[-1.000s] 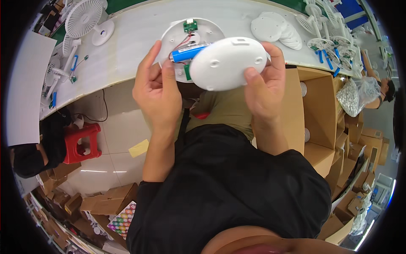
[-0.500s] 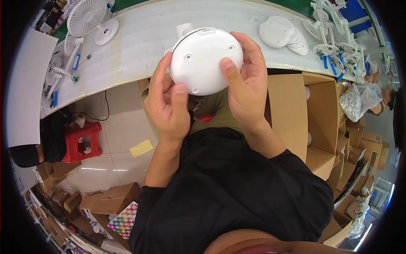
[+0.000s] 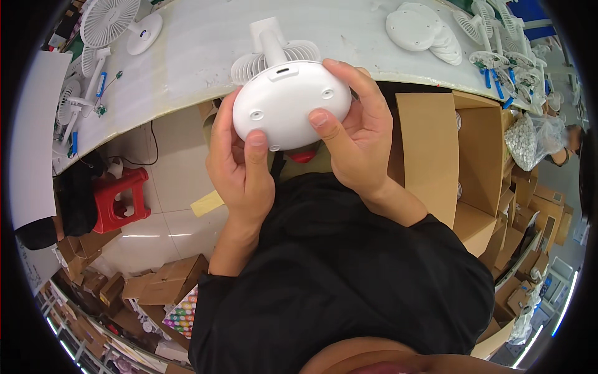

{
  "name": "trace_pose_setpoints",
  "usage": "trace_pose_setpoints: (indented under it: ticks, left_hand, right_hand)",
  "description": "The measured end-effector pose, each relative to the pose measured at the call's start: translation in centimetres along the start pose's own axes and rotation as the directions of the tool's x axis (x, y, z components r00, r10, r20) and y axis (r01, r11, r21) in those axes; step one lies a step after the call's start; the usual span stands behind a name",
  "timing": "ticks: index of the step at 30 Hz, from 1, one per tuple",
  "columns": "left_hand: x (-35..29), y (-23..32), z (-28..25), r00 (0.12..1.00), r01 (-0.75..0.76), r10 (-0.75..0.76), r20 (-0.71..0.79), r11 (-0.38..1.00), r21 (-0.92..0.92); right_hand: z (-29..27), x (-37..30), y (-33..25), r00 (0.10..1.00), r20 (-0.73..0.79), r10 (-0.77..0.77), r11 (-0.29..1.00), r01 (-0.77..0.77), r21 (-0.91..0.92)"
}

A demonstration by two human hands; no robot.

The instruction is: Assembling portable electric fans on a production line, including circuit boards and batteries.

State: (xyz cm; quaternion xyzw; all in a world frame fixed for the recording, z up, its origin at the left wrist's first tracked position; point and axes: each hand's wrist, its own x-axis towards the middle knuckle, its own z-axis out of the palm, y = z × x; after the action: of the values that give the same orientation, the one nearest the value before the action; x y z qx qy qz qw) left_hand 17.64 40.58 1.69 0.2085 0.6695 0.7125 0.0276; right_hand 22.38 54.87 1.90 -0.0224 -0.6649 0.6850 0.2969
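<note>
A white desk fan (image 3: 293, 103) is held up between my two hands, its round base turned toward me. The base shows recessed screw holes and a small slot in its rim; the neck and caged head point away over the table. My left hand (image 3: 240, 159) grips the left side of the base, thumb near a lower screw hole. My right hand (image 3: 361, 128) is closed round the right side, thumb flat on the base's face and fingers behind the rim.
A white worktable (image 3: 193, 56) spans the far side. On it are a stack of white round plates (image 3: 414, 28), a standing fan (image 3: 112, 22), and several part-built fans (image 3: 492, 56) with blue cylinders. An open carton (image 3: 430, 156) stands right; a red stool (image 3: 121, 199) is left.
The fan has tilted in my hands and come slightly left and nearer, so its neck and caged head now show beyond the base. Both hands keep their grip.
</note>
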Motion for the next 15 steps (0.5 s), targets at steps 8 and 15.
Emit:
trace_pose_setpoints:
  ticks: [8,15]
  left_hand:
    - [-1.2,-1.0,-0.9,0.999,0.040,-0.039,0.023,0.998,-0.057]
    - [-2.0,-1.6,-1.0,0.999,0.003,-0.002,0.038,1.000,-0.024]
  right_hand:
    - [0.0,-1.1,-0.3,0.999,0.012,0.036,0.999,-0.036,0.002]
    - [-1.6,0.5,-1.7,0.970,0.221,0.102,0.986,-0.069,-0.154]
